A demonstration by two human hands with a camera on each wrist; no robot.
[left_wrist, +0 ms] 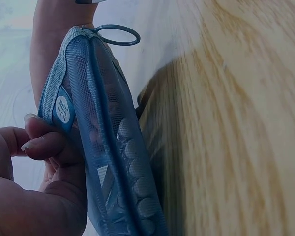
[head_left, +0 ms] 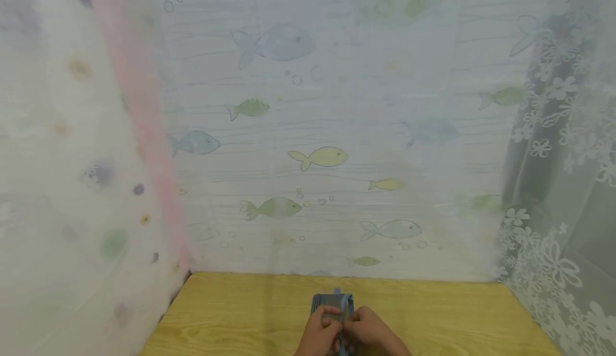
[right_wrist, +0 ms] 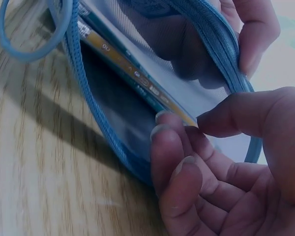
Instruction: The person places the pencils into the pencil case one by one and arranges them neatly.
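A blue mesh pencil case stands on the table, held by my left hand. Its fingers grip the case's side near a tag with a white round print. In the right wrist view the zipper gapes wide. Inside lie a yellow pencil and dark green pencils, slanting alongside each other. My right hand is at the opening, where thumb and fingers pinch the yellow pencil's lower end. A row of several round shapes shows through the mesh in the left wrist view.
A blue loop sticks out from the case's end. The wood-grain table meets a fish-print curtain at the back. Floral sheets hang at the left and right.
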